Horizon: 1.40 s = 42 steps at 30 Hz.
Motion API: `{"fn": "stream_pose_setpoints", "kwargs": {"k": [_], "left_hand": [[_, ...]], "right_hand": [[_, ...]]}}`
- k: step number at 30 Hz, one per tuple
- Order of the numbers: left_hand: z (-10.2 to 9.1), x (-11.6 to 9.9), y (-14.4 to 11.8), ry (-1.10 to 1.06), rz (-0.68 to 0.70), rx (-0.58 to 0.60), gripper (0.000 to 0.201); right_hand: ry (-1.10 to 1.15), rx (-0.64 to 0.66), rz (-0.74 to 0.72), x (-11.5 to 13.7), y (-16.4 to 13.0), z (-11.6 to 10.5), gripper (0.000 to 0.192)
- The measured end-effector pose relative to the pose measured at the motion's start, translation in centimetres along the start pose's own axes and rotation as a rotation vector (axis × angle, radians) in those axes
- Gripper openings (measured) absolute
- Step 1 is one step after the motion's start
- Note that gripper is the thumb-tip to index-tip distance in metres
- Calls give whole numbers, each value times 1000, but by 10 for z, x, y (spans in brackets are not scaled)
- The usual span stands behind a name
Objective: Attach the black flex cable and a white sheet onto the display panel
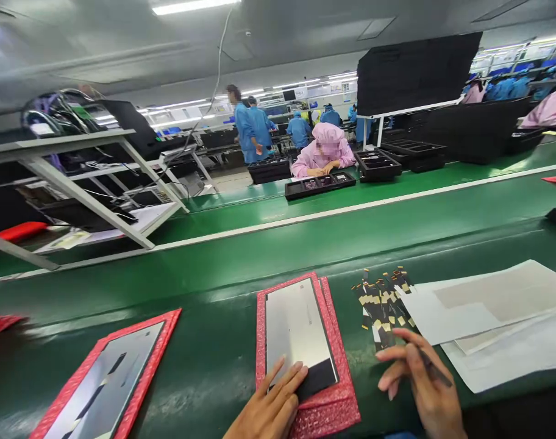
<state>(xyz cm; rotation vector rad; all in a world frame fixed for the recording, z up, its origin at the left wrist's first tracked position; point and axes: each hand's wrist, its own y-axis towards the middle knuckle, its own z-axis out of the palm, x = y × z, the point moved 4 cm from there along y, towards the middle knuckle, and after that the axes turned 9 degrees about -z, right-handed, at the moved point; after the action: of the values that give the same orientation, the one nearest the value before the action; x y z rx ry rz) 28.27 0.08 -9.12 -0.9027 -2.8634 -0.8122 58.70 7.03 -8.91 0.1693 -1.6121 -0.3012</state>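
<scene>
We've got a grey display panel [299, 332] lying flat on a pink bubble-wrap sheet [324, 408] on the green bench [214, 360], so let's place everything off that panel. Our left hand [271, 405] sits at its near end, fingers spread flat on the panel's dark bottom strip, gripping nothing. Our right hand [419, 381] is just right of the panel, loosely curled around a thin dark tool [436, 369], fingertips by a bunch of small black-and-gold flex strips [383, 302] lying right of the panel. Further right are white paper sheets [492, 317]. Well to the left of the panel lies a second panel [106, 381] on its own pink sheet. Far beyond it, a person in pink [324, 152] works at black trays [319, 185].
</scene>
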Motion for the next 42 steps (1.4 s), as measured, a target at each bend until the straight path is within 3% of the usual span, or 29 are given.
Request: {"fn": "stream_pose_setpoints", "kwargs": {"k": [3,6,8,13,19,26,31,33,35,38,42], "left_hand": [[13,-7,-11,103,83,17,34],[12,-11,-12,30,7,-30,32],[11,-15,-12,4,-40,-56,29],[9,-19,-14,0,-80,-33,20],[4,-20,-16,-46,-87,53,32],[-8,-22,-6,-170,-202,149,36],[-13,-26,-12,-174,-209,131,37],[-13,-27,-17,-163,-323,112,37],[-13,-25,-21,-113,-526,115,38],[-15,-23,-23,-54,-791,162,38],[-20,-23,-20,-156,-907,159,34]], "right_hand": [[-293,38,-155,28,38,-27,34],[-492,80,-275,50,70,-43,30],[-596,205,-315,56,83,-40,29],[-864,580,-193,29,90,-18,12],[-1120,734,-27,-6,87,-14,33],[-986,871,59,-16,98,-16,23],[-636,777,34,5,103,-13,24],[-527,767,81,15,104,-7,26],[-455,758,205,20,103,-2,28],[-417,736,398,13,102,2,37],[-441,769,472,-6,105,-4,41]]}}
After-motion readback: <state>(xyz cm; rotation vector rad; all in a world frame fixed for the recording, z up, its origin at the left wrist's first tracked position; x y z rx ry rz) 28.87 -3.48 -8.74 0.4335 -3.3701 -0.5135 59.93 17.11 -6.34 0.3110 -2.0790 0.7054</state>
